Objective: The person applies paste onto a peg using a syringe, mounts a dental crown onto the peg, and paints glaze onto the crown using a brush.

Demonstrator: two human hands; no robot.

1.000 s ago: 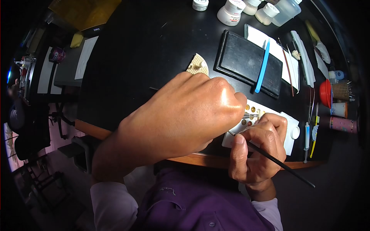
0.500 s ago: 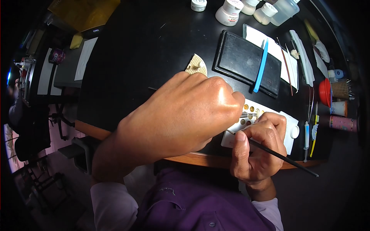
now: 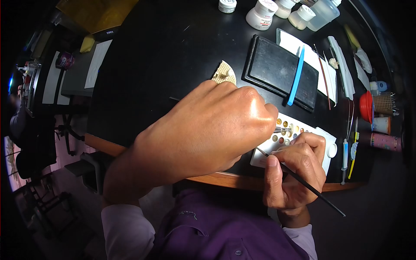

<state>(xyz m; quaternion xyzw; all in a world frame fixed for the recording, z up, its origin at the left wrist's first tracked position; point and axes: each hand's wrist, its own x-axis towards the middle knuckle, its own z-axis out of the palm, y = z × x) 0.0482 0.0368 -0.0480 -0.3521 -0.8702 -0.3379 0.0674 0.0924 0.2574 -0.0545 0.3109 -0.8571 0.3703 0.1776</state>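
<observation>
My left hand (image 3: 208, 125) is closed in a fist, back toward me. From it stick out the slim metal tips of what look like tweezers (image 3: 281, 129), with a small pale tooth-like piece (image 3: 291, 128) at their end; the rest of the tool is hidden. My right hand (image 3: 297, 171) pinches a thin black-handled brush (image 3: 310, 187), its tip pointing left beneath my left hand. Under both hands lies a white palette (image 3: 258, 159) with several round wells of yellow, brown and reddish colour. I cannot tell whether the brush touches anything.
Beyond the hands are a honeycomb tray (image 3: 224, 71), a black flat case (image 3: 281, 71) and a blue stick (image 3: 296, 76) on it. White jars (image 3: 261, 15) stand at the back. A syringe (image 3: 345, 158), red bowl (image 3: 366, 106) and pink container (image 3: 385, 140) are at right.
The brush handle has swung, its rear end moving left and down. My right hand has shifted slightly right and down. My left hand keeps its grip.
</observation>
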